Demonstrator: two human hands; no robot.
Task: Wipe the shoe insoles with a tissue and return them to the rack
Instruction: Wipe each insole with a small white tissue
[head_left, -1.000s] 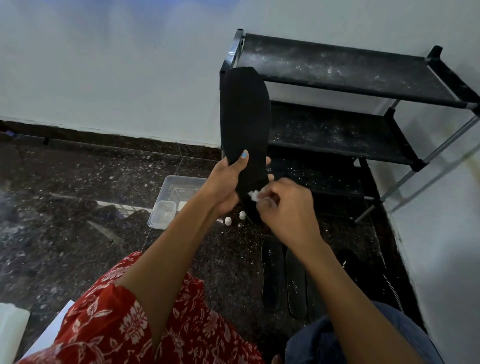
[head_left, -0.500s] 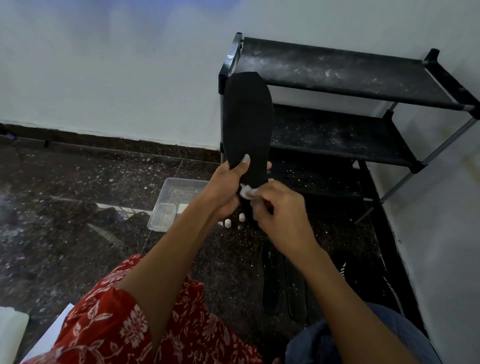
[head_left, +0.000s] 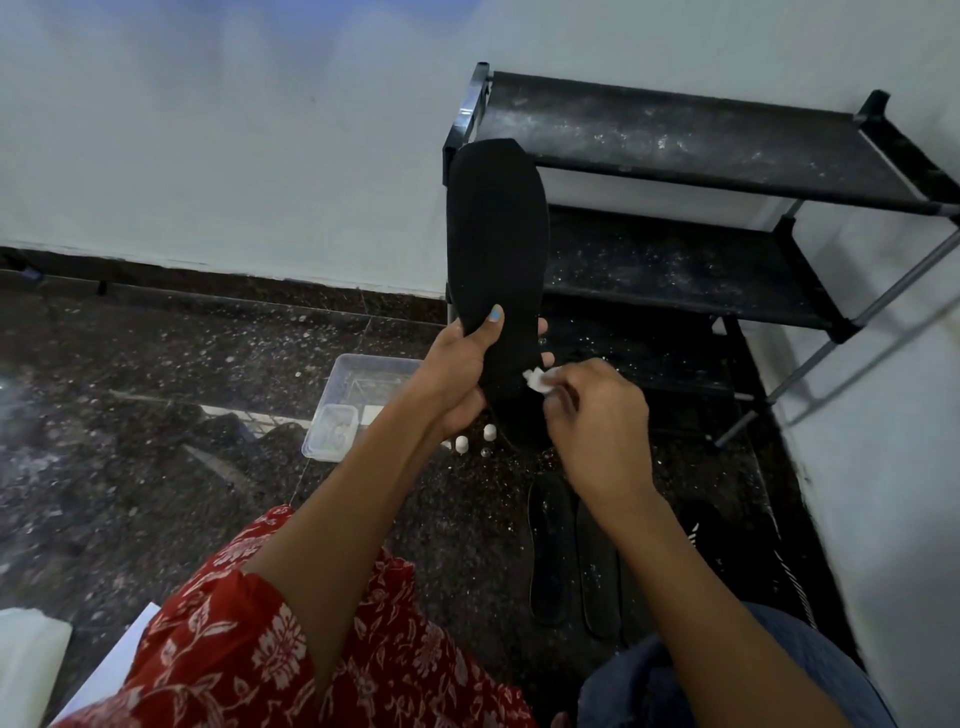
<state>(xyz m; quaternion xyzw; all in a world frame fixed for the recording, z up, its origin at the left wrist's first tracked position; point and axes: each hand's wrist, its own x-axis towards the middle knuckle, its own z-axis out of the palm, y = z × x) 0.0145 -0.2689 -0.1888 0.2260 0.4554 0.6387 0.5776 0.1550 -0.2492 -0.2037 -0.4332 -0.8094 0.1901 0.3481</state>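
Observation:
My left hand grips a black insole near its lower end and holds it upright in front of the black shoe rack. My right hand pinches a small white tissue and presses it against the insole's lower right edge. Two more dark insoles lie side by side on the floor below my right wrist. The heel end of the held insole is hidden behind my hands.
A clear plastic box sits on the speckled dark floor left of my hands, with small white caps beside it. A dark shoe lies near the white wall at right. White paper lies at bottom left.
The tissue in my right hand slid left and back to the right on the insole's lower part. The insole stays upright in my left hand.

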